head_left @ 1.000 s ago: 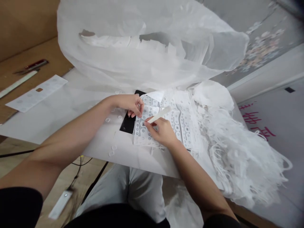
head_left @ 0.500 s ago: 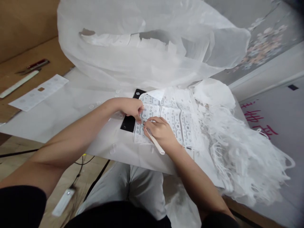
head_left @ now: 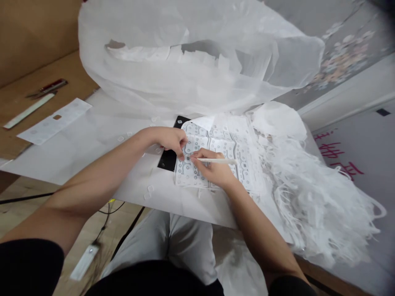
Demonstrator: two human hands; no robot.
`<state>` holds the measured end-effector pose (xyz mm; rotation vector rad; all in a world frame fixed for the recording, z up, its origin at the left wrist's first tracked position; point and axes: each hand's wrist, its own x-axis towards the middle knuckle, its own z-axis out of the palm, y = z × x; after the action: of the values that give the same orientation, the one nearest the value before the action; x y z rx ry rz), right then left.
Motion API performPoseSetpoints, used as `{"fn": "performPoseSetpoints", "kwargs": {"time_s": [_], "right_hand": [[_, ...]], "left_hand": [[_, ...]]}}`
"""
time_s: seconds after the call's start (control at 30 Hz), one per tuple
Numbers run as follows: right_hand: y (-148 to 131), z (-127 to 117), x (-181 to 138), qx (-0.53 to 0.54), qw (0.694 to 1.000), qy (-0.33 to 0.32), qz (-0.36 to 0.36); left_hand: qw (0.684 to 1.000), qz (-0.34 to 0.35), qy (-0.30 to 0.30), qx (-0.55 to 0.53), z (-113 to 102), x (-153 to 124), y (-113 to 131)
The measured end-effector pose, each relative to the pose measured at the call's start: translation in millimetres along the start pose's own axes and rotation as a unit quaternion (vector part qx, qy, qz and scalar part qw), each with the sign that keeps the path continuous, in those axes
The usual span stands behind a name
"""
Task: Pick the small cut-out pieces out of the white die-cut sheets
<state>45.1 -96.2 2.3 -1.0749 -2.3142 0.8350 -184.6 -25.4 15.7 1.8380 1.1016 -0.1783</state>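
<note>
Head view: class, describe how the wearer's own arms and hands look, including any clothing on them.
The left hand and right hand are bare, without gloves. Plain black fabric short sleeves leave both forearms uncovered. No watch, bracelet, cable or marking shows on either arm.

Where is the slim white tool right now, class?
In the head view, the slim white tool is near the middle, held in the right hand above the printed sheets, just right of the left hand.
</note>
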Motion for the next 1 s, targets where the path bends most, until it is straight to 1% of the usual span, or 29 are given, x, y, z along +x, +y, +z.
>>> {"fn": "performPoseSetpoints", "kwargs": {"time_s": [0.07,0.17,0.37,0.43,0.5,0.57,0.63,0.7,0.8,0.9,1.0], "right_hand": [[2.1,-1.5,1.0,0.041,0.999,0.001,0.015],[2.6,0.2,1.9,0.068,0.998,0.010,0.014],[3.7,3.2,2.6,0.058,0.998,0.020,0.006],[2.6,4.0,2.0,0.018,1.000,0.015,-0.016],[-2.0,6.2,0.2,-0.061,0.997,0.006,-0.054],[-9.7,10.3,-2.3,-0.168,0.981,-0.005,-0.092],[-18.2,15.5,-4.8,-0.266,0.958,-0.005,-0.112],[-24.2,20.2,-6.5,-0.320,0.940,0.007,-0.118],[-25.1,24.3,-6.7,-0.332,0.935,0.029,-0.125],[-19.4,24.4,-4.8,-0.318,0.939,0.042,-0.125],[-13.3,22.9,-2.3,-0.306,0.945,0.051,-0.109]], "left_hand": [[1.000,-0.010,0.002,0.007,-0.6,-0.6,1.3],[1.000,-0.007,0.005,0.012,-0.3,-1.3,3.0],[1.000,0.007,0.009,0.011,0.5,-1.7,2.3],[1.000,0.008,0.006,0.007,0.6,-1.6,1.5],[1.000,0.007,0.004,0.008,0.8,-1.1,0.3],[1.000,0.005,0.006,0.014,1.4,0.2,-1.8],[1.000,0.002,0.008,0.022,2.1,1.8,-4.2],[1.000,0.005,0.012,0.023,2.6,2.8,-5.8],[1.000,0.005,0.014,0.020,2.5,2.2,-4.4],[1.000,-0.002,0.006,0.012,1.8,-0.4,0.0],[1.000,0.009,0.010,0.001,1.4,-1.7,2.4]]}}
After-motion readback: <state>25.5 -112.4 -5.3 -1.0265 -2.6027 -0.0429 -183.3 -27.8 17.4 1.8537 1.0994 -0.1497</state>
